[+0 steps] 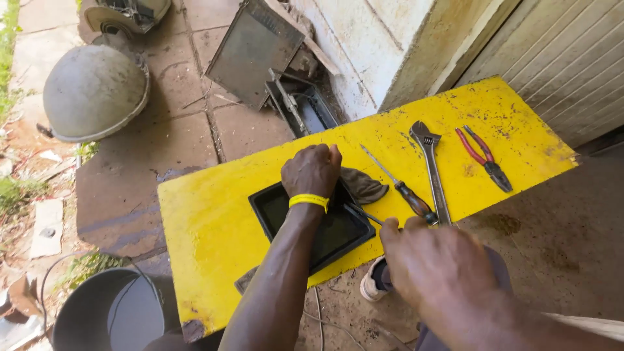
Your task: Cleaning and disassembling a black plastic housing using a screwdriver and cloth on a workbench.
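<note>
A black rectangular tray-like panel (pixel 338 235) lies on a yellow board (pixel 214 227). My left hand (pixel 312 170), with a yellow wristband, is closed in a fist and presses on the panel's far edge, next to a dark rag (pixel 364 185). My right hand (pixel 435 266) is nearer the camera at the panel's right corner, gripping a thin metal tool (pixel 365 214) whose tip touches the panel. A screwdriver (pixel 400 188), an adjustable wrench (pixel 432 169) and red-handled pliers (pixel 484 156) lie on the board to the right.
A grey dome-shaped shell (pixel 94 91) and metal frames (pixel 253 49) lie on the paving behind the board. A dark bucket (pixel 107 315) stands at lower left. A white wall (pixel 390 45) rises at the back. My shoe (pixel 374 283) shows under the board.
</note>
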